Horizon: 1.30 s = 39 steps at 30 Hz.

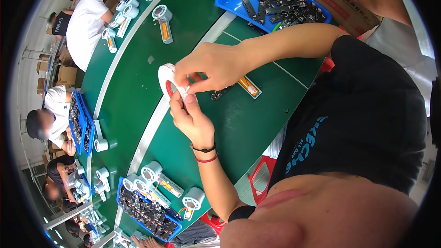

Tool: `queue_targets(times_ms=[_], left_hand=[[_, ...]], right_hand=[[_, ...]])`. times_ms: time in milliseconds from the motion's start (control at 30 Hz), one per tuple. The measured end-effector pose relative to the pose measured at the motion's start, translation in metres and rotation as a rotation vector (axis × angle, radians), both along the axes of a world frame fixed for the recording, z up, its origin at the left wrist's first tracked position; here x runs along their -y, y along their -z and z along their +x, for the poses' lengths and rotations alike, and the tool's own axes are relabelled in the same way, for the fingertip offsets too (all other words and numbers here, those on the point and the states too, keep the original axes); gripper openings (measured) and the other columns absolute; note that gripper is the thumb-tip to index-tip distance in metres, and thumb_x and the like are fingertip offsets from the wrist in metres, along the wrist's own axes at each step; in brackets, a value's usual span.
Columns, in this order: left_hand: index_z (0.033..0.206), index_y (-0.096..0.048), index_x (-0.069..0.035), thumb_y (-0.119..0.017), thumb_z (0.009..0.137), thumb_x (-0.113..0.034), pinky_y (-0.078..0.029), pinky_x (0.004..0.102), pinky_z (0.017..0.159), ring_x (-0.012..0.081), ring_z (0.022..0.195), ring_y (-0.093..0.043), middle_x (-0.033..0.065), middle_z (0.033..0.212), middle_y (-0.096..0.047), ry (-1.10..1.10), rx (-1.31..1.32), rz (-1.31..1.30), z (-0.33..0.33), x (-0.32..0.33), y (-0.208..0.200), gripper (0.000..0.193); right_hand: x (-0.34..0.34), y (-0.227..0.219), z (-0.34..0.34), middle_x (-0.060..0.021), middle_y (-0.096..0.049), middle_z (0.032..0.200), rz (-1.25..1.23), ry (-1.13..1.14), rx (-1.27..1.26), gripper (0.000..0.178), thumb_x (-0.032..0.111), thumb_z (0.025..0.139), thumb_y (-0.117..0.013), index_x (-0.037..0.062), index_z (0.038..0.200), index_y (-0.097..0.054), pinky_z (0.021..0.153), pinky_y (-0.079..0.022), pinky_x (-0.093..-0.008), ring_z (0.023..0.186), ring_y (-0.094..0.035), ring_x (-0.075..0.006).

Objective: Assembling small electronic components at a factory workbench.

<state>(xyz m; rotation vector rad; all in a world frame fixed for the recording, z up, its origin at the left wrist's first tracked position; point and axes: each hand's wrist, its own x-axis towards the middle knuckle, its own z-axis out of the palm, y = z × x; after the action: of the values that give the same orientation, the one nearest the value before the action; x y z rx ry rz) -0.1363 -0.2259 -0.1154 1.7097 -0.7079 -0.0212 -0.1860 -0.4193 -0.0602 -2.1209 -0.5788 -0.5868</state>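
Observation:
A roll of white tape point(166, 74) with a red core stands tilted between my hands over the green table. My left hand point(195, 121), with dark and red bands at its wrist, has its fingers and thumb closed around the roll's lower edge. From the upper right comes my right hand point(213, 66), its thumb and bent fingers pinched at the tape's side by a small white end. What exactly lies between those fingertips is partly hidden. Just beyond my right hand lies a pale narrow housing point(249, 87) with an orange cell inside. Small black parts point(218, 94) sit beside it.
A blue tray point(225, 1) of black parts sits at the top, near a cardboard box point(340, 4). Another blue tray point(174, 235) is at the bottom, with pale round-headed fan units point(194, 198) around it. One unit point(162, 14) stands on the green belt; co-workers sit opposite.

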Motion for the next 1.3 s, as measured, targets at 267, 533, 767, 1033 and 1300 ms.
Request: queue_targets(times_ms=[267, 533, 767, 1033, 1300], left_hand=[[0.111, -0.063, 0.0, -0.054, 0.104, -0.029, -0.047, 0.0295, 0.074, 0.0136, 0.082, -0.057, 0.004, 0.089, -0.064, 0.131, -0.255, -0.558, 0.023, -0.014, 0.0, 0.031], [0.107, -0.069, -0.004, -0.067, 0.093, -0.032, -0.051, 0.0394, 0.079, 0.0265, 0.084, -0.062, 0.0095, 0.092, -0.071, -0.237, 0.411, 0.179, 0.051, -0.014, 0.026, 0.031], [0.109, -0.071, -0.005, -0.07, 0.09, -0.032, -0.051, 0.0433, 0.082, 0.0326, 0.088, -0.062, 0.0129, 0.094, -0.074, -0.269, 0.45, 0.224, 0.056, -0.02, 0.028, 0.033], [0.11, -0.07, -0.004, -0.071, 0.089, -0.032, -0.052, 0.0442, 0.081, 0.0328, 0.088, -0.062, 0.0134, 0.093, -0.074, -0.29, 0.511, 0.253, 0.057, -0.021, 0.029, 0.035], [0.11, -0.07, -0.003, -0.072, 0.09, -0.033, -0.052, 0.0435, 0.08, 0.0326, 0.088, -0.062, 0.0135, 0.092, -0.073, -0.273, 0.482, 0.252, 0.054, -0.021, 0.026, 0.036]], right_hand=[[-0.023, -0.025, 0.006, -0.0031, -0.07, 0.097, 0.259, -0.212, 0.06, 0.033, 0.013, 0.088, -0.077, 0.0066, 0.116, -0.062, 0.057, -0.051, -0.0303, 0.07, -0.067, -0.0154], [0.072, 0.021, 0.171, -0.011, -0.073, 0.102, 0.104, 0.318, -0.296, 0.046, 0.015, 0.088, -0.072, 0.0009, 0.128, -0.055, 0.07, -0.054, -0.0331, 0.074, -0.067, -0.0179], [0.057, 0.03, 0.202, -0.0121, -0.074, 0.103, -0.076, 0.278, -0.509, 0.047, 0.012, 0.088, -0.069, -0.0012, 0.13, -0.054, 0.072, -0.055, -0.0338, 0.073, -0.068, -0.0205], [0.041, 0.038, 0.216, -0.0105, -0.075, 0.102, -0.103, 0.271, -0.522, 0.048, 0.011, 0.085, -0.07, 0.0015, 0.13, -0.055, 0.077, -0.055, -0.0361, 0.08, -0.071, -0.0231], [0.017, 0.033, 0.226, -0.0134, -0.069, 0.115, -0.296, 0.44, -0.388, 0.057, 0.021, 0.081, -0.079, 0.0109, 0.133, -0.059, 0.087, -0.053, -0.0436, 0.107, -0.068, -0.0313]])
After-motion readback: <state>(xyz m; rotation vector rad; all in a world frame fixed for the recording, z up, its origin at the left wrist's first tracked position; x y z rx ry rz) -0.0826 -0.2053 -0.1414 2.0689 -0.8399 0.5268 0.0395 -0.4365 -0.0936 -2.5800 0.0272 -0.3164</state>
